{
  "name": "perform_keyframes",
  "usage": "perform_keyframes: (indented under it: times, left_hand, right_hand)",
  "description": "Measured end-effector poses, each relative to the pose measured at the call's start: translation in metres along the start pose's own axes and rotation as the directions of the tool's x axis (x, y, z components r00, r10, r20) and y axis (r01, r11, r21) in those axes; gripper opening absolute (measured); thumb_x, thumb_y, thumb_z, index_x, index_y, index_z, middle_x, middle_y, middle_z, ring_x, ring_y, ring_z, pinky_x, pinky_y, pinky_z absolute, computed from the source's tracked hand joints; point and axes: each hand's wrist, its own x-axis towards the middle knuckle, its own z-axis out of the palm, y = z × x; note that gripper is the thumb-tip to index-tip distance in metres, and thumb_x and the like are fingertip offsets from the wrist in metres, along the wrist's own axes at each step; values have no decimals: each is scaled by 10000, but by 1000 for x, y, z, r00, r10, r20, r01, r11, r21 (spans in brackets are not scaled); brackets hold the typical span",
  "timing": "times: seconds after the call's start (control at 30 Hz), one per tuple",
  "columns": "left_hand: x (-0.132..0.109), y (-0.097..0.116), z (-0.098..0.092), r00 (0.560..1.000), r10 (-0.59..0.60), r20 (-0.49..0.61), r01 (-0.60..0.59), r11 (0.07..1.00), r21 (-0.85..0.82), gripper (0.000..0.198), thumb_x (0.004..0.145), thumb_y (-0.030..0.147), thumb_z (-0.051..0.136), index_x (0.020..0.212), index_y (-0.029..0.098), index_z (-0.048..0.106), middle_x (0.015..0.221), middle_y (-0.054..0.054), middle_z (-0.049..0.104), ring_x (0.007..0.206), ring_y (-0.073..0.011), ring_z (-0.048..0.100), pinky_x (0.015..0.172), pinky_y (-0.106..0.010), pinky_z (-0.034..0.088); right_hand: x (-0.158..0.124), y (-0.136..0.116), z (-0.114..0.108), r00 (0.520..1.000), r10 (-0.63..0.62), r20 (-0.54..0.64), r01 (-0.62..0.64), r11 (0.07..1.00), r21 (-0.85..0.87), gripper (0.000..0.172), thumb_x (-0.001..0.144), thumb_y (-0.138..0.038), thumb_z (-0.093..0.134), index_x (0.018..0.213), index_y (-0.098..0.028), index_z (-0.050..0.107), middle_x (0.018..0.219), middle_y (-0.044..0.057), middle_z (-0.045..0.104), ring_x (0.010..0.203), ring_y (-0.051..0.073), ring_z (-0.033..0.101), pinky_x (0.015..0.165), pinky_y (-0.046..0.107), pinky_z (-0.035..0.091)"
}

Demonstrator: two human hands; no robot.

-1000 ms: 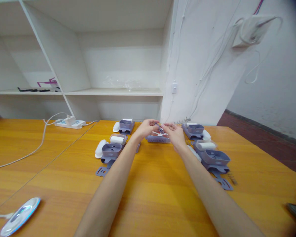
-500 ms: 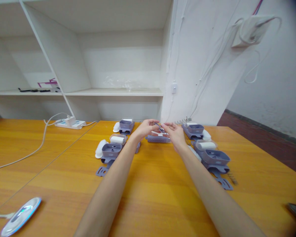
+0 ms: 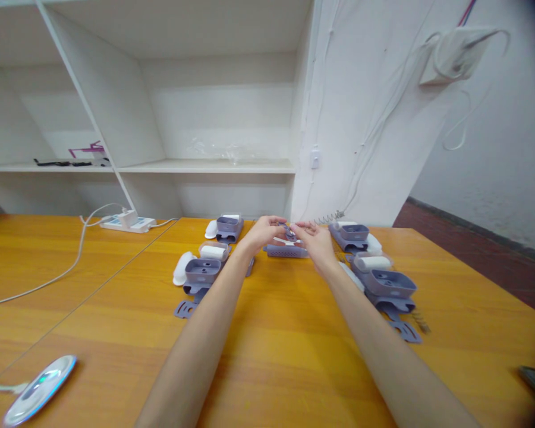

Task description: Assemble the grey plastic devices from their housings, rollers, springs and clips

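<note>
Both left hand and right hand pinch a purplish part, fingers nearly closed. Its angle just shifted, suggesting ongoing adjustment.

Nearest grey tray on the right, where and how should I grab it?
Probably pinch the grey tray by its right-hand wall, coming from above and the right: its open top leaves raised walls to grasp, and that end faces away from the white roll lying behind and to the left.
</note>
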Motion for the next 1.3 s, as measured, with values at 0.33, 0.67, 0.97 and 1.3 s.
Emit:
perform_keyframes:
  times: [0.33,0.67,0.97,1.3]
  left_hand:
    - [3,-8,0,999,-7,-36,6,1000,-7,408,705,149,688,1094,108,571,838,-81,675,629,-140,640,610,-317,558]
    - [2,-6,-1,996,-10,-92,7,999,-33,365,708,101,671,1054,82,556,689,-38,636,596,-137,628,612,-339,563]
    - [2,-10,-1,1000,31,3,-30,998,-51,436,680,97,690,1092,112,545,750,-33,614,682,-148,630,630,-338,566]
    - [4,-11,-4,999,28,-37,-27,999,29,380,687,92,672,1052,116,569,760,-33,620,623,-124,614,594,-309,559]
  right_hand:
    - [4,4,-1,999,39,-24,-41,997,-63,368,604,-426,729,829,-155,621,796,74,704,725,218,667,533,258,501]
    - [3,2,-6,997,40,60,-34,995,-90,380,539,-352,782,816,-160,606,842,88,702,776,232,666,520,253,494]
    - [9,11,-9,996,-89,21,92,972,-218,381,577,-436,753,771,-155,584,731,72,692,671,210,660,556,278,490]
    - [13,13,-17,973,-70,221,124,962,-243,390,615,-324,724,955,-149,650,701,40,693,650,188,651,607,290,498]
